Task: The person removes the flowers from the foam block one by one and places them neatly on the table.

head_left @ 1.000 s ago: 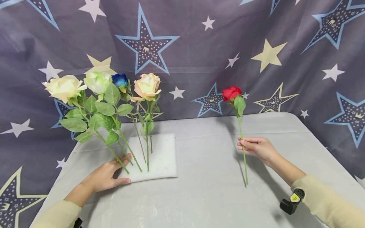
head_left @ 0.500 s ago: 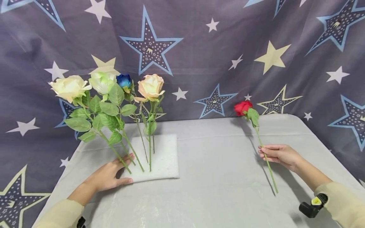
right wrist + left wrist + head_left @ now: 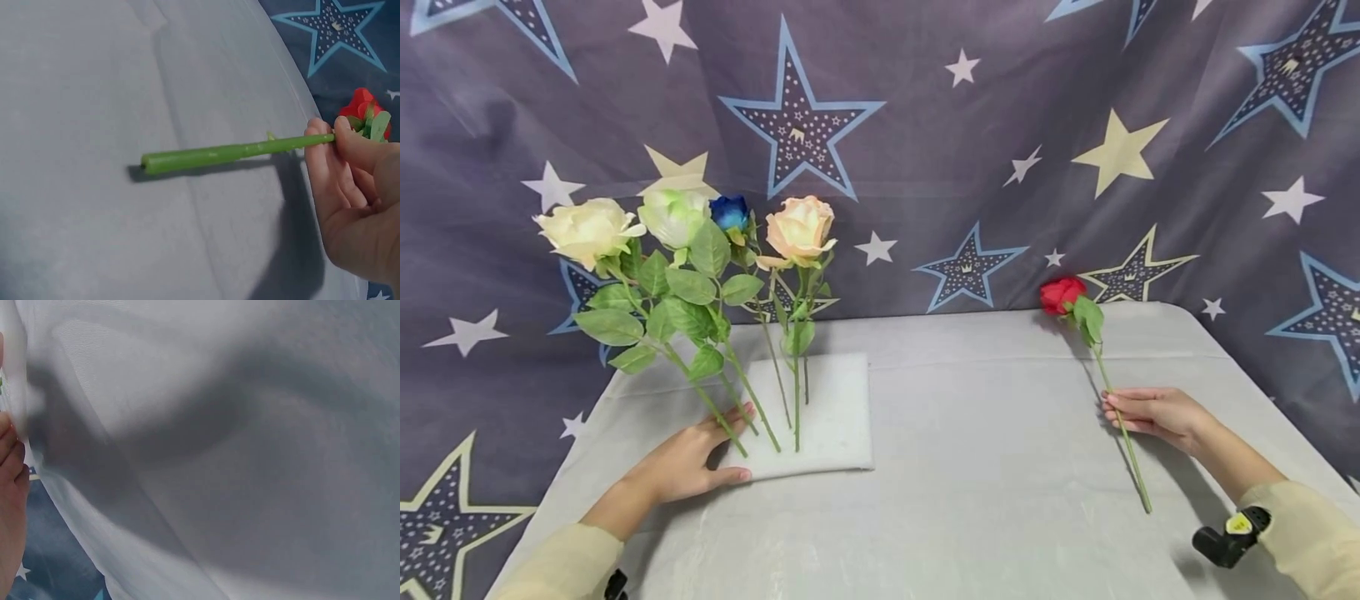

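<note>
My right hand [image 3: 1157,417] pinches the green stem of a red rose [image 3: 1063,296] between thumb and fingers, over the right side of the table. In the right wrist view the stem's cut end [image 3: 150,164] points away from the hand [image 3: 356,194], close above the cloth. My left hand [image 3: 688,458] rests on the left edge of a white foam block [image 3: 838,417], thumb along its front. Stems stand in the block: a cream rose [image 3: 587,231], a pale green flower [image 3: 673,218], a blue rose [image 3: 730,214] and a peach rose [image 3: 800,229]. The left wrist view shows mostly cloth and part of the hand [image 3: 11,487].
A pale grey cloth covers the table [image 3: 970,467]. Behind it hangs a dark curtain [image 3: 910,150] printed with stars. Broad green leaves [image 3: 610,327] of the standing flowers spread above the left hand.
My right hand has moved right and slightly nearer with the red rose, whose head now leans left and sits lower. The left hand stays on the foam block. The view has shifted slightly.
</note>
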The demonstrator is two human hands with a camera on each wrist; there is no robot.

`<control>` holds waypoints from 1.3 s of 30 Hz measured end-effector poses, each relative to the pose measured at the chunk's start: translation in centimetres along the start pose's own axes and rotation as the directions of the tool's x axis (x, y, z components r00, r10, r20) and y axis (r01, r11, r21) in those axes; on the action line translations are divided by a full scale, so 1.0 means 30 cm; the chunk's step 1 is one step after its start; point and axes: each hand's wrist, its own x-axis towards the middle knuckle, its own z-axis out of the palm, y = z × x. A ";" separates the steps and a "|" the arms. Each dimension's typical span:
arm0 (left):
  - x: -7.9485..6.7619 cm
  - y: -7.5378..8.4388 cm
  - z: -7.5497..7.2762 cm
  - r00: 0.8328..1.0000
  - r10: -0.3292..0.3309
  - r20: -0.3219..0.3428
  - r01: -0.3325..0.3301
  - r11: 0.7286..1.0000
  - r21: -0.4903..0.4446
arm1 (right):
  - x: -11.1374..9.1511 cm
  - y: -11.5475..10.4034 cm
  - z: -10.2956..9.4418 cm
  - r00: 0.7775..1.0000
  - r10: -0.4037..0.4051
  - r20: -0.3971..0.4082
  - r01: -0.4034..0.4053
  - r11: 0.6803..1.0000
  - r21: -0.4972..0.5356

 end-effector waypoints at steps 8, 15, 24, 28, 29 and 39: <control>0.000 0.006 -0.001 1.000 0.001 -0.003 -0.001 1.000 -0.009 | -0.002 0.003 -0.015 0.994 0.103 -0.047 -0.103 0.995 0.004; 0.006 0.011 -0.017 1.000 -0.005 0.000 0.005 1.000 -0.016 | 0.002 -0.010 -0.023 0.994 0.085 -0.067 -0.086 0.996 -0.007; 0.005 0.013 -0.011 0.998 -0.047 0.050 0.048 0.999 -0.012 | 0.010 -0.002 -0.036 0.995 0.089 -0.037 -0.088 0.996 0.028; 0.007 0.016 -0.013 0.996 -0.060 0.067 0.061 0.998 -0.019 | 0.003 -0.004 -0.031 0.997 0.053 -0.054 -0.049 0.996 0.074; 0.007 0.017 -0.014 0.995 -0.063 0.073 0.065 0.998 -0.020 | 0.000 -0.006 -0.028 0.997 0.046 -0.058 -0.041 0.996 0.082; 0.001 0.016 -0.005 0.997 -0.051 0.058 0.052 0.999 -0.014 | 0.014 -0.003 -0.047 0.994 0.069 -0.084 -0.060 0.993 0.105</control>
